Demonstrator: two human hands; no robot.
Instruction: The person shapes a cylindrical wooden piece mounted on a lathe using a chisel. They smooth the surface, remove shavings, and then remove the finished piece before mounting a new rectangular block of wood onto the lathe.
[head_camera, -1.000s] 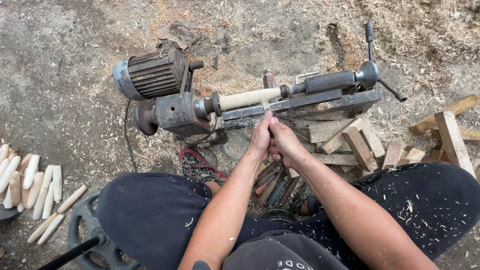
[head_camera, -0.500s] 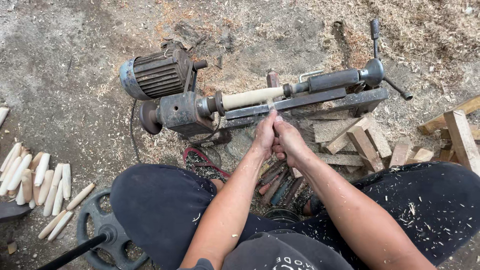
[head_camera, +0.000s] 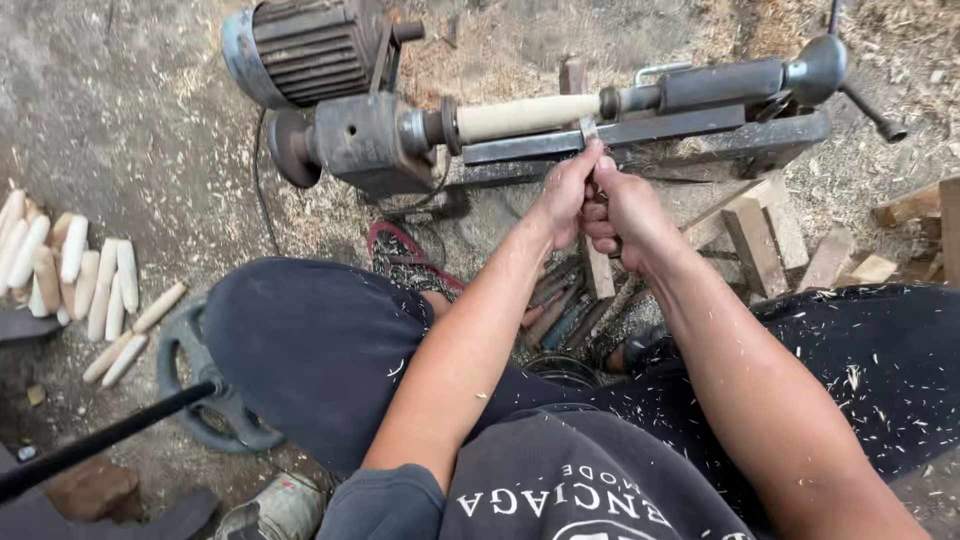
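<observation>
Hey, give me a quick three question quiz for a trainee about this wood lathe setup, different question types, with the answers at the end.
1. True or false: the pale wooden blank is mounted on the lathe between its two ends.
2. Multiple choice: where do the turned wooden pieces lie? A) on the ground at the left of the view B) on top of the motor C) on the person's lap
3. Short answer: what do the left hand and right hand grip together?

Key
1. True.
2. A.
3. A turning tool, its metal tip up by the blank; the hands close around its handle just below the lathe bed.
</observation>
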